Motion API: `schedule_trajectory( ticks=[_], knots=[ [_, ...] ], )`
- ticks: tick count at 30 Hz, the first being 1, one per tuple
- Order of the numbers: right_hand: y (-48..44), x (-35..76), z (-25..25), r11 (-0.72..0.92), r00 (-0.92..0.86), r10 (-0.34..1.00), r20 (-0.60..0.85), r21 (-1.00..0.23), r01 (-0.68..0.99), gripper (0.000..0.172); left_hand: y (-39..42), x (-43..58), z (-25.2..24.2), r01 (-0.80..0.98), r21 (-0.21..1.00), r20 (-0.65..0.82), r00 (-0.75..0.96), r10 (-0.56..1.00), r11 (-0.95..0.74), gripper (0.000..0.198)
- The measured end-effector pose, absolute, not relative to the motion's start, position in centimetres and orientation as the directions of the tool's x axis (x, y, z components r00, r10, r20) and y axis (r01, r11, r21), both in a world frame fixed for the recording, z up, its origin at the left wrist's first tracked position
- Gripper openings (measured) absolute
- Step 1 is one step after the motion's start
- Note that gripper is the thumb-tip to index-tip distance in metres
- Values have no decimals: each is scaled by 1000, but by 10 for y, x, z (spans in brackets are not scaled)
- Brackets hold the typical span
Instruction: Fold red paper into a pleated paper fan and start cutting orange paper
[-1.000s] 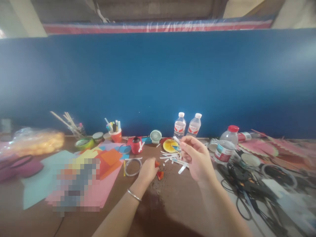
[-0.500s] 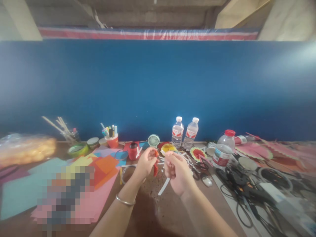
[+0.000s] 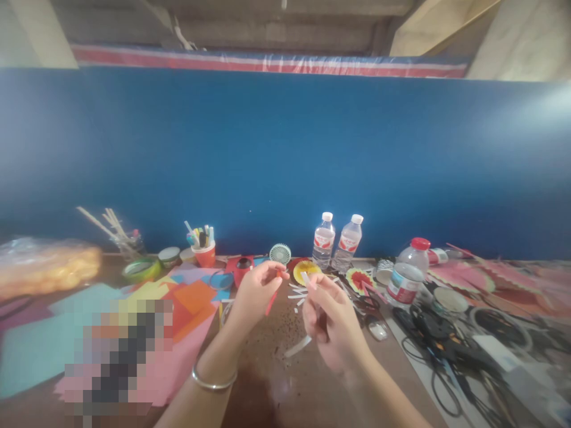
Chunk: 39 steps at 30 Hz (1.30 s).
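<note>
My left hand (image 3: 259, 292), with a silver bangle on its wrist, pinches a small red piece (image 3: 271, 303), mostly hidden by the fingers; it looks like paper. Across a gap to the right, my right hand (image 3: 332, 321) is closed on a narrow white strip (image 3: 305, 277) whose tip pokes up past the thumb. A longer pale end (image 3: 298, 346) hangs below that hand. Beyond the hands lie a yellow round paper piece (image 3: 306, 272) and several white strips (image 3: 298, 291) on the brown table (image 3: 272, 386).
Coloured paper sheets (image 3: 191, 300) spread at left, near a cup of markers (image 3: 205, 255) and green tape (image 3: 141, 270). Two water bottles (image 3: 323, 241) and a small fan (image 3: 280, 254) stand at the back. At right are a red-capped bottle (image 3: 408, 273) and tangled black cables (image 3: 439, 333).
My hands have moved apart, the left to the left and the right slightly right. The white strip's tip now shows above my right thumb. The view has shifted slightly.
</note>
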State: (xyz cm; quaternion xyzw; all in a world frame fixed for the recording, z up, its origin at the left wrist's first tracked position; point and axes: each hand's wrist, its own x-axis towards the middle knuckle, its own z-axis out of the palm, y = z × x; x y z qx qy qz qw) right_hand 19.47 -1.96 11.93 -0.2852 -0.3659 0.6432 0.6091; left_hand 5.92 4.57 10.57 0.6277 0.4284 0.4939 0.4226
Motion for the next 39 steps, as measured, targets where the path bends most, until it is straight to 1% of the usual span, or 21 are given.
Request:
schedule_trajectory(
  ticks=[2,3,5,8,11,14,18,23,24,27,28,32,37,39],
  knots=[
    [-26,198,127,1,-163,982,94,-870,-494,17,44,55,110,148,949,261,122,958,-278,34],
    [-29,199,130,1,-192,976,102,-887,-461,18,43,54,111,146,950,261,118,958,-277,36],
    [-34,202,136,15,-218,968,120,-902,-431,17,43,50,113,135,953,256,115,960,-270,30],
    [-36,206,138,60,-200,966,163,-897,-439,14,44,46,114,157,956,235,102,967,-249,21],
    [-32,208,133,101,-171,966,195,-891,-442,12,43,45,116,162,952,248,90,964,-260,21],
    [-25,209,128,99,-150,971,188,-882,-462,11,41,46,118,150,948,265,111,958,-280,20],
    [-18,209,124,97,-91,984,155,-885,-454,11,38,47,121,154,952,245,138,960,-265,18],
    [-10,212,120,188,5,980,198,-925,-330,9,36,46,124,251,931,255,78,964,-266,17],
    [-9,214,118,189,18,981,193,-934,-304,9,36,45,124,265,926,261,64,963,-269,17],
    [-4,219,115,160,68,987,148,-957,-243,20,37,43,123,274,920,282,30,959,-280,18],
    [-3,221,115,160,90,986,143,-960,-230,20,37,43,122,278,917,290,24,957,-285,19],
    [1,226,115,252,180,959,219,-950,-186,16,37,42,122,308,907,301,7,954,-288,23],
    [3,229,116,333,232,927,293,-930,-153,13,36,43,124,332,896,319,-15,948,-296,15],
    [2,231,119,378,260,903,344,-921,-96,12,35,43,126,340,888,335,-14,942,-311,14]
  ],
)
